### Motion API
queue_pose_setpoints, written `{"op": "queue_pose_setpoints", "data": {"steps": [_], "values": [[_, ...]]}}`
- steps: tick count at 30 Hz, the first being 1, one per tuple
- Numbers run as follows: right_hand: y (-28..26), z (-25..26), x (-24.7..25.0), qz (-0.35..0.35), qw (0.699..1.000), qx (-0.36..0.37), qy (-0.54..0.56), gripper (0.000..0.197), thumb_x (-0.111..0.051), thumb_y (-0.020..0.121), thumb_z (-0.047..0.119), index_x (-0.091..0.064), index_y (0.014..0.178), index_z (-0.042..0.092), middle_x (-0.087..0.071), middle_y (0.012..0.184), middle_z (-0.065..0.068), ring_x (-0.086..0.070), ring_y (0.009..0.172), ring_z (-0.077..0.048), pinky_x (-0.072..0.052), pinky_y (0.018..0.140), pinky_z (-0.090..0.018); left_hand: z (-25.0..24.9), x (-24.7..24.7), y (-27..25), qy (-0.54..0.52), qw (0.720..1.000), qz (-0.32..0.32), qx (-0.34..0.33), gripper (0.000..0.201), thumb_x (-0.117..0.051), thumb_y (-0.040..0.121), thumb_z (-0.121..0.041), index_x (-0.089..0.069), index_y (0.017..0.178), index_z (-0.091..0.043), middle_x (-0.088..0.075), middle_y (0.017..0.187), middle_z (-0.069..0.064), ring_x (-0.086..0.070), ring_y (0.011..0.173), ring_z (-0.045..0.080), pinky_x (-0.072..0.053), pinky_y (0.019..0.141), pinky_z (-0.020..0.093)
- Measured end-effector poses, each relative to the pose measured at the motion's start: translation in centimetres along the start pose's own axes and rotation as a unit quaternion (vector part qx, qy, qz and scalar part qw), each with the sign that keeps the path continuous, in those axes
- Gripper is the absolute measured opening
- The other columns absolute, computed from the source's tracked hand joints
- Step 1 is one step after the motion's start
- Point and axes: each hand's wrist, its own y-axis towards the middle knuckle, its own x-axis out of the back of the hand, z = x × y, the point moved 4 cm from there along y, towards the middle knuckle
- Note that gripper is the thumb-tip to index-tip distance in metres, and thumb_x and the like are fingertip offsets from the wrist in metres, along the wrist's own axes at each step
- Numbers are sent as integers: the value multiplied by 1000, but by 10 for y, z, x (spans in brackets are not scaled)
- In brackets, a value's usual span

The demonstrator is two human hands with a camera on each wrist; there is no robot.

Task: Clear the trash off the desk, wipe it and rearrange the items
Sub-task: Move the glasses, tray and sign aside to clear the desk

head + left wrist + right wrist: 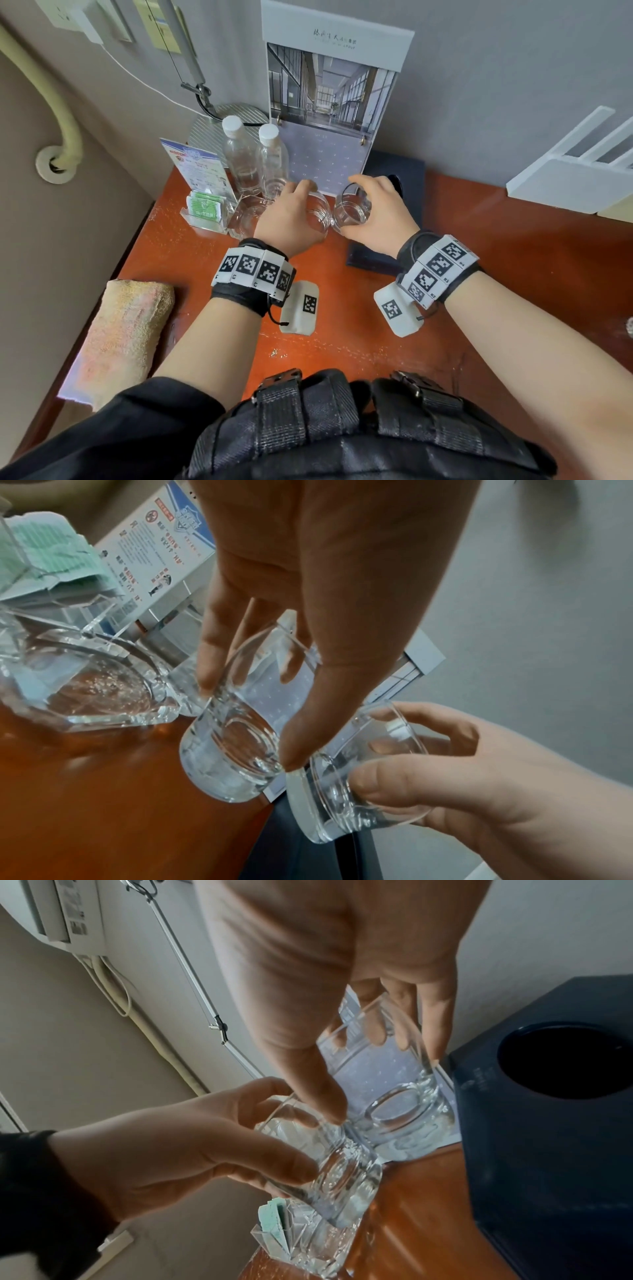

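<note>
- The left hand [289,219] grips one glass [319,212] with fingers and thumb curled round its wall; the right hand [378,209] grips a second glass [352,209] the same way.
- Both glasses are tilted and lifted off the desk [342,342], their bases close together, just in front of the calendar [329,113].
- No loose trash shows on the orange top, so clearing looks done.
- A folded cloth [123,329] lies at the near left edge, apart from both hands; the wiping seems finished, though a few specks remain near the front.
- What is left, I judge, is arranging: the glasses need a spot, perhaps by the two bottles [255,161] or on the dark tray [394,212].
</note>
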Motion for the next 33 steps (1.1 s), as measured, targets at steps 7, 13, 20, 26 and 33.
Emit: {"op": "queue_pose_setpoints", "data": {"steps": [7, 13, 20, 26, 33], "values": [[-49, -17, 13, -23, 1000, -10, -1, 77, -78, 69, 22, -42, 137, 23, -41, 131, -4, -44, 121, -25, -39, 103, -34, -21, -16, -32, 1, 1000, 17, -8, 70, -75, 65, -22, -42, 126, -19, -47, 122, 3, -57, 102, 30, -51, 83, 40], [-89, -45, 29, -38, 999, -27, -8, 76, -78, 69, 23, -42, 136, 25, -42, 129, -3, -44, 120, -24, -37, 99, -28, -48, -40, -54, 12, 999, 28, -21, 70, -75, 67, -28, -41, 128, -21, -48, 120, 2, -55, 104, 29, -48, 85, 37], [-121, -77, 61, -62, 997, -37, -16, 78, -79, 67, 23, -43, 136, 25, -42, 130, -3, -45, 120, -24, -39, 102, -32, -90, -68, -66, 26, 998, 30, -57, 72, -77, 67, -30, -42, 130, -22, -50, 122, 3, -55, 106, 27, -45, 83, 34], [-148, -114, 101, -73, 996, -51, -26, 77, -78, 68, 23, -43, 137, 26, -42, 130, -2, -45, 119, -22, -38, 100, -29, -140, -94, -65, 35, 996, 35, -73, 71, -77, 67, -33, -42, 128, -24, -49, 124, 1, -56, 107, 27, -48, 86, 38], [-182, -167, 150, -79, 994, -74, -27, 79, -80, 68, 25, -42, 137, 28, -43, 131, -1, -46, 119, -20, -41, 99, -30, -208, -137, -63, 35, 994, 54, -88, 71, -76, 64, -31, -43, 126, -25, -49, 118, 0, -56, 104, 26, -50, 85, 39]]}}
